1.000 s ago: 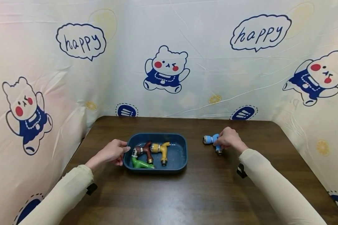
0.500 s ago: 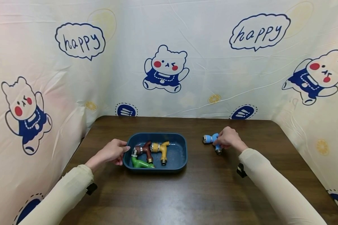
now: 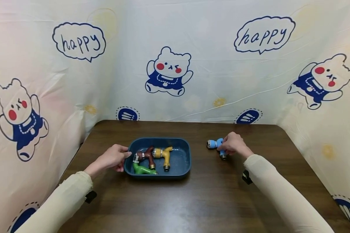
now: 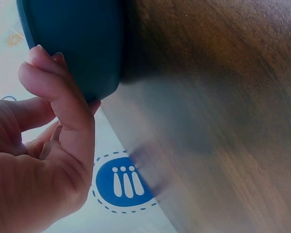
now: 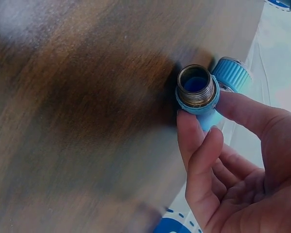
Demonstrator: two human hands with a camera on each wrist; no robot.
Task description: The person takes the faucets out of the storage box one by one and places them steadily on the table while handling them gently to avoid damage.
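Note:
My left hand [image 3: 110, 158] grips the left end of a dark blue tray [image 3: 179, 158], thumb at the rim. In the left wrist view its fingers [image 4: 70, 107] curl against the outer wall of the tray [image 4: 82, 43]. Inside the tray lie a brown tap [image 3: 148, 156], a yellow tap [image 3: 167, 156] and a green tap [image 3: 143, 170], all at its left and middle. To the right of the tray, my right hand [image 3: 234, 144] pinches a blue tap [image 3: 212, 144] at the tabletop. The right wrist view shows the threaded metal outlet of this blue tap [image 5: 196, 92] between thumb and fingers.
The brown wooden table [image 3: 175, 200] has a white printed cloth [image 3: 169, 106] hanging behind it and along both sides. A stretch of tabletop separates the tray from the blue tap. Dark wrist devices sit under both sleeves.
The head view has turned slightly to the right, so everything appears a little further left. Both hands, the tray and the taps keep their places on the table.

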